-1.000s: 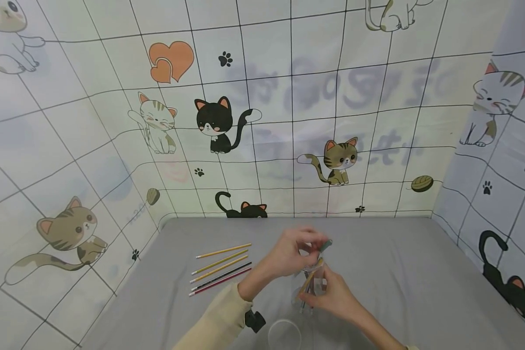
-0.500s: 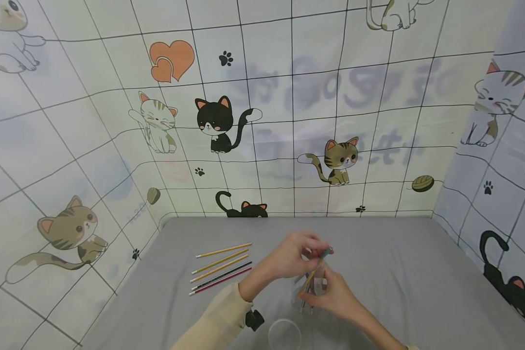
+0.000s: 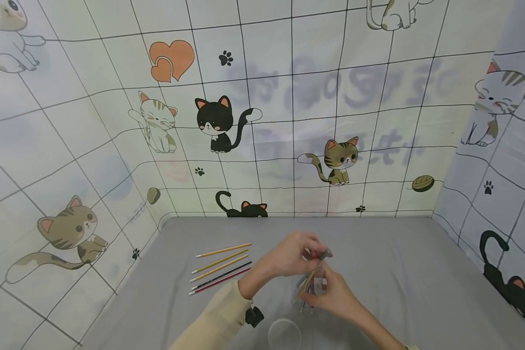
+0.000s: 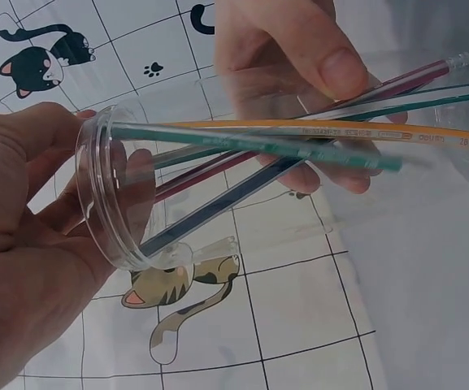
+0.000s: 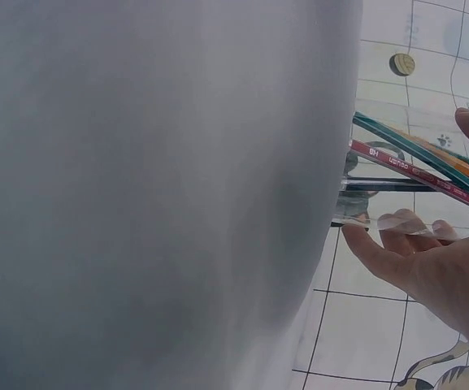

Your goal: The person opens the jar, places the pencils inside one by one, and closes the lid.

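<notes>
Clear jar with pencils, one item being inserted at the mouth.
I am gripping the clear jar (image 4: 267, 215) at five o'clock in the head view, my right hand (image 3: 334, 291) curling round its wall; my left hand (image 3: 290, 255) is pinching a teal pencil (image 4: 299, 152) through the rim. Yellow (image 4: 437, 134), maroon (image 4: 413, 80) and navy pencils (image 4: 218, 205) are leaning inside. Five loose pencils (image 3: 219, 269) are lying at nine o'clock from it.
</notes>
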A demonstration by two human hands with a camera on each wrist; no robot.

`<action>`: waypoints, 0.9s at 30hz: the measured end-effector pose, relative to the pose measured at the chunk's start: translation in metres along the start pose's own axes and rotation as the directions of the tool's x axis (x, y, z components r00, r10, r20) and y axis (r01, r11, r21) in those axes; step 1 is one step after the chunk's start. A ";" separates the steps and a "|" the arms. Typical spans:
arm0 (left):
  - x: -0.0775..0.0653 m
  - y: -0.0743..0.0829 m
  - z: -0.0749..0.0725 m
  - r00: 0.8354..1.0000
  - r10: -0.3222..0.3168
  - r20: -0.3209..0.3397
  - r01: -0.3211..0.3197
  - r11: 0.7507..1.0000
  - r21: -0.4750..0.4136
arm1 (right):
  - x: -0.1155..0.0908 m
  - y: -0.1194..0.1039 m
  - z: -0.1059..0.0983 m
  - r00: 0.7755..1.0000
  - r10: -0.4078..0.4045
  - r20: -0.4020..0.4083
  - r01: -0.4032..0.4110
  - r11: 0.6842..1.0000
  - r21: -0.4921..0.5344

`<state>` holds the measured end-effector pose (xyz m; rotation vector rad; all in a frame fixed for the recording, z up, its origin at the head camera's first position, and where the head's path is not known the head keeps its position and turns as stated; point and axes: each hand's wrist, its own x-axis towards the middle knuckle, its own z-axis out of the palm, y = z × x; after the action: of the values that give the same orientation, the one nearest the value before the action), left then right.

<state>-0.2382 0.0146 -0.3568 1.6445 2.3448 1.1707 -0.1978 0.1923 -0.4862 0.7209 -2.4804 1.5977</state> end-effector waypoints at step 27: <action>0.004 0.007 -0.009 0.996 -0.013 0.090 -0.008 0.973 0.230 | -0.001 -0.002 -0.002 0.999 0.027 0.029 -0.027 1.000 0.000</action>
<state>-0.2380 0.0136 -0.3445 1.7195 2.5033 0.8292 -0.1965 0.1933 -0.4839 0.7187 -2.5203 1.6077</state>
